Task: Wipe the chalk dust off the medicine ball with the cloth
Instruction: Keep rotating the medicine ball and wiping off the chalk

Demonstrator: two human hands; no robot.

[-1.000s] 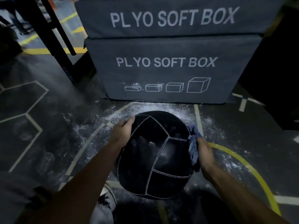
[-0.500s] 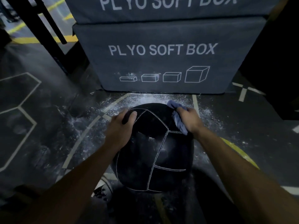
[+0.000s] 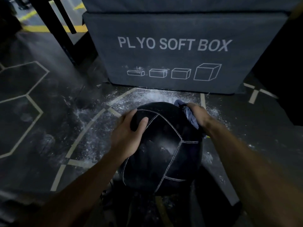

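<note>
- Our left hand rests open-fingered on the medicine ball's upper left.
- Our right hand grips the cloth against the ball's upper right.

The lower plyo box carries the white words "PLYO SOFT BOX" across its front face, with "BOX" in slanted letters. Below that wording on the same face stands a row of four white outline drawings of boxes, growing taller from left to right, the rightmost a cube. On the upper box stacked on top of the lower plyo box, only the bottom tips of white letters show at the frame's upper edge, too cut off to read.
</note>
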